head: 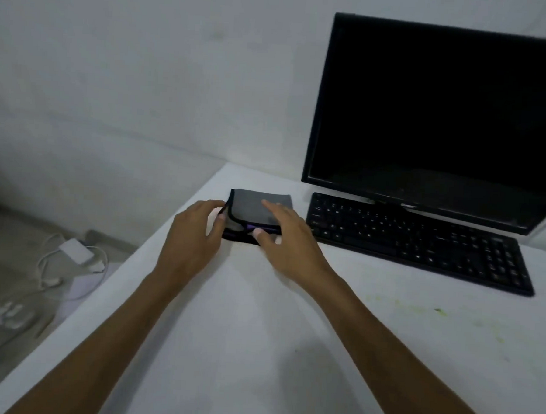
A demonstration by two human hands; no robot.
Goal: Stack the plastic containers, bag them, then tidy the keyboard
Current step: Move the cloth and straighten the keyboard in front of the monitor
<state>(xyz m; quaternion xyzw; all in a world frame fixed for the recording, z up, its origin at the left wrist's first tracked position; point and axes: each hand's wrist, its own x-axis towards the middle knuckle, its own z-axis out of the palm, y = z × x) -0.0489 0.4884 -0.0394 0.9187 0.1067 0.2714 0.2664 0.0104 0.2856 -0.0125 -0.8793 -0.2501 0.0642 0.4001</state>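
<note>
A folded grey cloth (252, 205) with black trim and a purple tag lies on the white table (258, 332), left of the black keyboard (421, 243). My left hand (194, 231) touches the cloth's left edge with its fingertips. My right hand (289, 236) rests flat on the cloth's right part, thumb at its near edge. Neither hand lifts the cloth. No plastic containers or bag are in sight.
A black monitor (440, 120), switched off, stands behind the keyboard at the right. The table's left edge runs diagonally; beyond it on the floor lie a white power adapter (75, 251) and cables. Faint green marks stain the table at the right.
</note>
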